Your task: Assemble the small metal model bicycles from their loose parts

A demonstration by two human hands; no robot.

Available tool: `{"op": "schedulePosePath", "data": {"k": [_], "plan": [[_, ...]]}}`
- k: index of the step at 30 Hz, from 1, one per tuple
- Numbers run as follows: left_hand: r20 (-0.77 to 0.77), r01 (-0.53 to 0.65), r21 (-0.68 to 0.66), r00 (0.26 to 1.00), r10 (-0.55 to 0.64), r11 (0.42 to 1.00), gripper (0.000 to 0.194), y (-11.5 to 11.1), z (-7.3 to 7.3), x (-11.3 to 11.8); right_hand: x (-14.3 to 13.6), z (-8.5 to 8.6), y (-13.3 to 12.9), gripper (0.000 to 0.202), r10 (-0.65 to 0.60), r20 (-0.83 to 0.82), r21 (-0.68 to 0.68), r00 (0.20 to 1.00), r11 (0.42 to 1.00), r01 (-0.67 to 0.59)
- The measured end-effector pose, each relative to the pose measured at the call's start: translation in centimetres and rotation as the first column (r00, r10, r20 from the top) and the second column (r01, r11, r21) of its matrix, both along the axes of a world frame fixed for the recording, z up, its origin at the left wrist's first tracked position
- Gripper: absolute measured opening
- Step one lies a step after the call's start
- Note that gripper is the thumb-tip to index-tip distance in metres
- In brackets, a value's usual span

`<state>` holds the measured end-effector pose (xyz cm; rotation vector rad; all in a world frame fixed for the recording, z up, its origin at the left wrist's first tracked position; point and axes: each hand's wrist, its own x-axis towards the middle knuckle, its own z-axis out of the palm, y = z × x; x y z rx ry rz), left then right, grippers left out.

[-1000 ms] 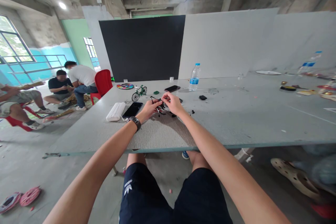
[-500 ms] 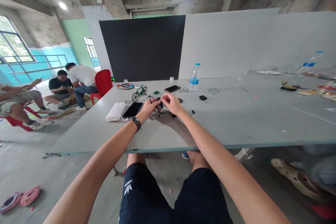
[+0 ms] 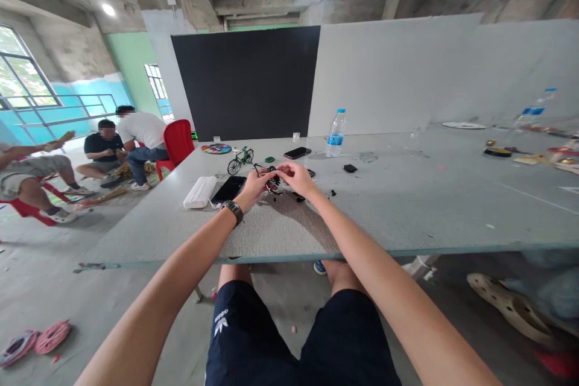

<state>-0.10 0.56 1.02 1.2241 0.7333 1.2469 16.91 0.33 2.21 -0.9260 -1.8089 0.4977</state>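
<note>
Above the grey table [image 3: 384,211], my left hand [image 3: 254,187] is closed on a small dark model part [image 3: 273,183] with thin black and silvery pieces. From the right, my right hand [image 3: 296,177] pinches at the same part, its fingertips close to those of my left hand. What exactly the right fingertips hold is too small to tell. A green miniature bicycle [image 3: 240,160] stands behind my left hand. Small black pieces [image 3: 298,198] lie beneath and to the right of my hands.
Left of my hands are a white case [image 3: 199,192] and a dark phone [image 3: 228,189]. Behind are another phone [image 3: 297,153], a water bottle [image 3: 335,133], a colourful disc [image 3: 216,149] and a green piece [image 3: 269,160]. Several people sit at the far left.
The dark part has tilted slightly between my hands, and my right fingertips have shifted a little down and left against it. Both forearms have hardly moved.
</note>
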Motion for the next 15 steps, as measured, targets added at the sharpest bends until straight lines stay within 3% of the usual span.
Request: {"op": "schedulePosePath", "data": {"k": [5,10,15], "plan": [[-0.016,-0.049,-0.058,0.999,0.048,0.997,0.032,-0.42,0.44,0.11,-0.01,0.04,-0.12,0.024,-0.017,0.004,-0.006,1.000,1.000,0.017],[-0.003,-0.024,-0.035,1.000,0.024,0.999,0.027,-0.51,0.50,-0.01,-0.13,0.11,-0.34,0.023,0.030,-0.025,-0.044,0.999,0.999,-0.031],[0.020,-0.152,-0.039,0.988,0.153,0.988,0.028,0.10,0.34,-0.23,-0.13,0.16,-0.46,0.017,0.033,-0.048,-0.055,0.998,0.998,-0.036]]}}
